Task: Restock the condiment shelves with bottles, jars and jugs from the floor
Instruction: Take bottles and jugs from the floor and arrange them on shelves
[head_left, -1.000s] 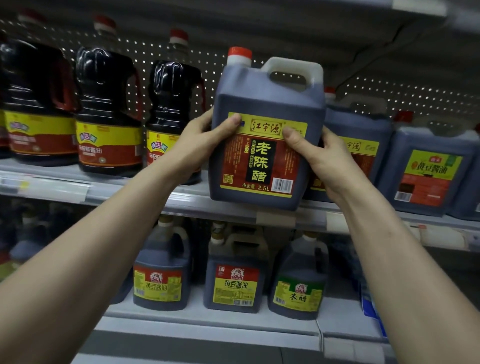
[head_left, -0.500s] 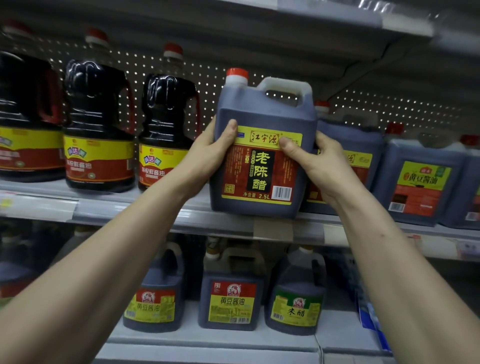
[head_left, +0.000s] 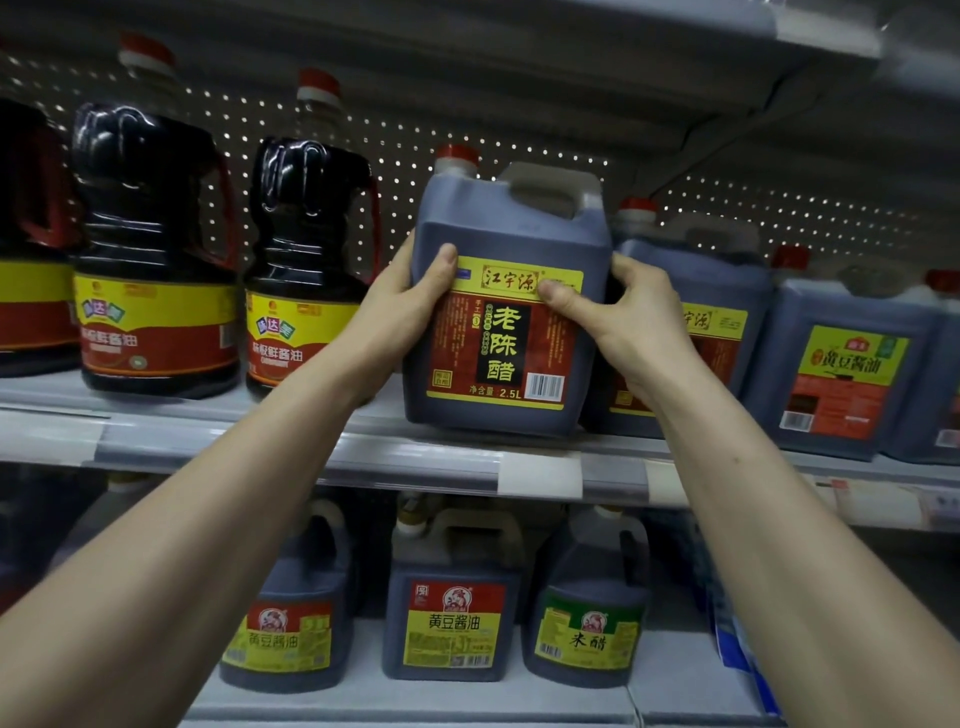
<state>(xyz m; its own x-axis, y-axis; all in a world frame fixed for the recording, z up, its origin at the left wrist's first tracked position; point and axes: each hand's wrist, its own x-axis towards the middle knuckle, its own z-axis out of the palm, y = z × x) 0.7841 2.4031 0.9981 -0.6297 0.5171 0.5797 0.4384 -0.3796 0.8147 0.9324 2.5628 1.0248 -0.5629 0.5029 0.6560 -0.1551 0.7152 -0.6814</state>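
Store shelf (head_left: 332, 457), vinegar jug (head_left: 506, 312) at its edge, left hand (head_left: 400, 317) and right hand (head_left: 628, 322) fingers gripping its sides

vinegar jug (head_left: 506, 312): lowers from above the shelf edge (head_left: 363, 457) until its base rests behind it
depth: further in past that edge

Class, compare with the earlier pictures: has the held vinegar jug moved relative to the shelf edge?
Yes. The vinegar jug has gone down and inward past the shelf edge.
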